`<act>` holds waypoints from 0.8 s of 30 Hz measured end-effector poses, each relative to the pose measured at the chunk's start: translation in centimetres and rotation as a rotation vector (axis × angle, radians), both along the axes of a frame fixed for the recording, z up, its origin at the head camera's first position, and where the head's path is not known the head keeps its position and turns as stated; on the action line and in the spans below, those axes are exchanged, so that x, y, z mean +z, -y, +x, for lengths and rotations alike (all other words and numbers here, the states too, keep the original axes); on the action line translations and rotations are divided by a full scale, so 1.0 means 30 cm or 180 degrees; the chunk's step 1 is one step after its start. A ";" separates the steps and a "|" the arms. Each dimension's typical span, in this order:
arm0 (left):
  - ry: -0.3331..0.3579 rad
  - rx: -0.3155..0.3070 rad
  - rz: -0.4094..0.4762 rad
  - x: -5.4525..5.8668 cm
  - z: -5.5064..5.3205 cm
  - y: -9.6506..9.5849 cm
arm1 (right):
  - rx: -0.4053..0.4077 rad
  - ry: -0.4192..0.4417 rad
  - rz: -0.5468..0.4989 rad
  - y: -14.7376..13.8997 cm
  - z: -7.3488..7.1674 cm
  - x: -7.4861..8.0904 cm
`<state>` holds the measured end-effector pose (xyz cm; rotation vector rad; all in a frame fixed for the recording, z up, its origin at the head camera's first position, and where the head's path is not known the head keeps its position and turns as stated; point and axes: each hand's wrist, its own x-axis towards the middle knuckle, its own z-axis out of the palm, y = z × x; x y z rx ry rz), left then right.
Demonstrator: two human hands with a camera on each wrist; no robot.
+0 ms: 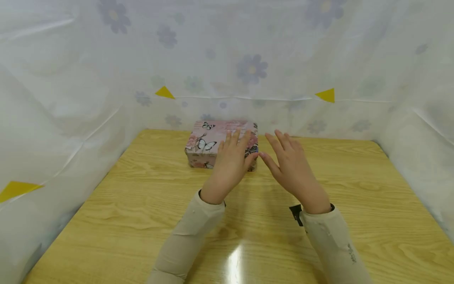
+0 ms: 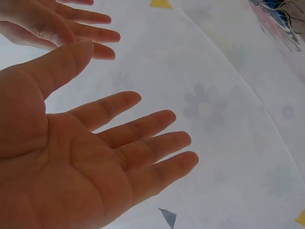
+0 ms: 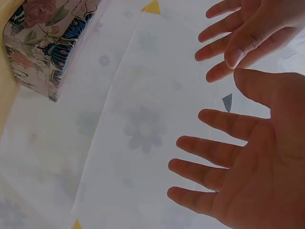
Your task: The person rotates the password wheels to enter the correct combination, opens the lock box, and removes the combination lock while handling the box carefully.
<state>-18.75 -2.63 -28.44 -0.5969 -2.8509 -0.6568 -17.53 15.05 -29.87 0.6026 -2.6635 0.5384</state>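
A pink box (image 1: 221,136) printed with butterflies and roses sits near the back of the wooden table. In the head view my left hand (image 1: 229,167) covers part of the box's front and right side, its fingers spread and straight. To its right, my right hand (image 1: 296,169) is held with fingers extended, beside the box's right end. The two thumbs point at each other and come close; whether they touch I cannot tell. Both palms, left hand (image 2: 71,162) and right hand (image 3: 257,171), show bare in the wrist views. A corner of the box (image 3: 45,43) appears in the right wrist view.
The wood-grain table (image 1: 134,205) reaches the flowered white sheet (image 1: 213,51) hung behind and along both sides. Yellow tape pieces (image 1: 325,95) are stuck on the sheet. A black strap (image 1: 296,215) shows at the right cuff.
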 end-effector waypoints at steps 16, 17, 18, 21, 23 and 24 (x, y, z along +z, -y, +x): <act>-0.0283 0.0130 0.0118 -0.010 -0.016 0.031 | 0.0206 -0.0074 -0.0169 0.030 -0.044 -0.032; -0.0270 0.0147 0.0129 -0.011 -0.017 0.034 | 0.0209 -0.0059 -0.0175 0.032 -0.046 -0.033; -0.0259 0.0157 0.0143 -0.013 -0.019 0.038 | 0.0211 -0.0033 -0.0186 0.035 -0.049 -0.033; -0.0230 0.0204 0.0155 -0.016 -0.025 0.048 | 0.0236 0.0051 -0.0230 0.042 -0.057 -0.034; -0.0199 0.0244 0.0150 -0.017 -0.029 0.054 | 0.0258 0.0089 -0.0261 0.046 -0.062 -0.037; -0.0173 0.0266 0.0149 -0.018 -0.032 0.057 | 0.0271 0.0105 -0.0276 0.048 -0.065 -0.038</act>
